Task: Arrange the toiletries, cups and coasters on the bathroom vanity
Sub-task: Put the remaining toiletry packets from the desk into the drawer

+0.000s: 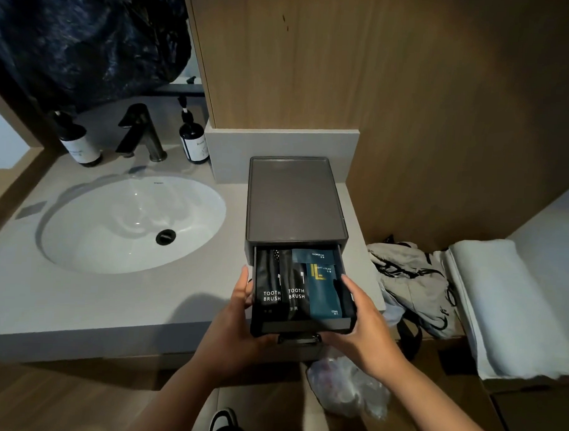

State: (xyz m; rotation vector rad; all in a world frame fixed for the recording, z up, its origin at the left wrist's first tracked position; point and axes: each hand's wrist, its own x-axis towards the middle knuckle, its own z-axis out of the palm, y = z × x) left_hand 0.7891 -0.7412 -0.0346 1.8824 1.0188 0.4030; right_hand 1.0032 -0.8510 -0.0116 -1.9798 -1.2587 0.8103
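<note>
Now both hands — left hand [240, 306], right hand [362, 311] — grip the open drawer [304, 327] holding 2 toothbrush packets [283, 290].

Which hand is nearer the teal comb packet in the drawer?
Right. The right hand grips the drawer side beside the teal comb packet; the left hand holds the far side.

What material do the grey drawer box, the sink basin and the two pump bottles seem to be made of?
The drawer box looks like matte grey plastic: even colour, moulded raised rim, dull sheen. The sink basin looks like glazed white ceramic, with sharp bright highlights. The two pump bottles are dark and glossy with pale labels; whether they are glass or plastic cannot be told.
</note>
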